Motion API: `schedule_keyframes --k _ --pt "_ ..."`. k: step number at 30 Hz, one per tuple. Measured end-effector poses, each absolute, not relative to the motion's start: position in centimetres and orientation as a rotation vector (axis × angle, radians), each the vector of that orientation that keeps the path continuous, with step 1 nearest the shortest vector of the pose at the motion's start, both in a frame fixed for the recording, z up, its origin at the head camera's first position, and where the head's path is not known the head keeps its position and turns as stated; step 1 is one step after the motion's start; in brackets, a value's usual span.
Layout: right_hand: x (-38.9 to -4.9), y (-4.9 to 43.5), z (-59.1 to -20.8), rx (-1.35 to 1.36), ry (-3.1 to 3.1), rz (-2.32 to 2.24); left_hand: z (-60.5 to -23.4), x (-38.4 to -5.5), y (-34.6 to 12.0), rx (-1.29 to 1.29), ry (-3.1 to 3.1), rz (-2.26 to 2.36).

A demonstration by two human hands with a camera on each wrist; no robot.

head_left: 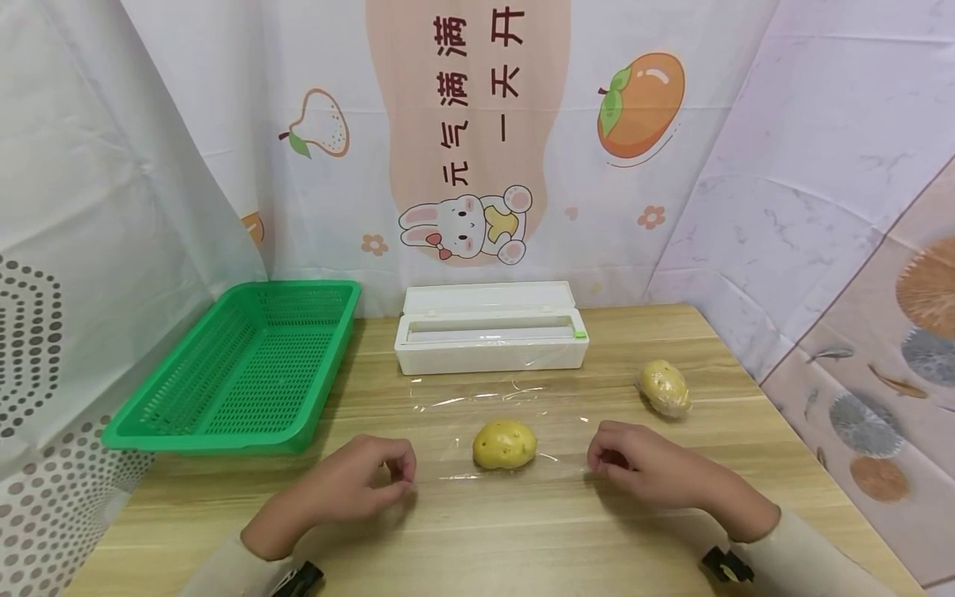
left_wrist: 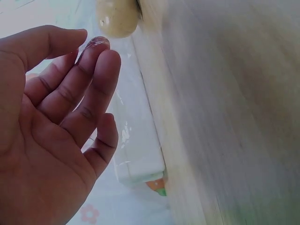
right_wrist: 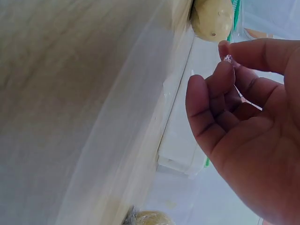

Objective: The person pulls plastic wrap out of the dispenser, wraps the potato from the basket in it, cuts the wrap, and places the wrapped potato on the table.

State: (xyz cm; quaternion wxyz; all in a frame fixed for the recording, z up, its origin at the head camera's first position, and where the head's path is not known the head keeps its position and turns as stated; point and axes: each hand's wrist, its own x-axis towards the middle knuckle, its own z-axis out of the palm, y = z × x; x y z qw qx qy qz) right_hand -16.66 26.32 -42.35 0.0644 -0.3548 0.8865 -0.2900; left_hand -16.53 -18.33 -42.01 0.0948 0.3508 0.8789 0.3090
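Note:
A bare potato (head_left: 505, 444) lies on a sheet of clear cling film (head_left: 477, 398), which shows mostly by its glints on the table. To the left of the potato, my left hand (head_left: 366, 479) pinches an edge of the film between thumb and fingers. On the other side, my right hand (head_left: 647, 466) pinches the film too; a crumpled bit glints at its fingertips (right_wrist: 225, 70) in the right wrist view. Behind the film stands a white cling film dispenser (head_left: 492, 356) with its lid raised. A second potato (head_left: 664, 388), wrapped in film, sits beyond my right hand.
A green plastic basket (head_left: 298, 439) stands at the left of the wooden table (head_left: 477, 547), with nothing visible inside. Printed cloth (head_left: 313, 224) hangs behind the table and at both sides.

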Motion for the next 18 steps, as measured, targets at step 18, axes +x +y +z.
schedule_keyframes --k 18 --pt "-18.0 26.5 -42.2 -1.110 2.753 -0.966 -41.4 -17.4 -18.3 1.013 2.654 1.035"
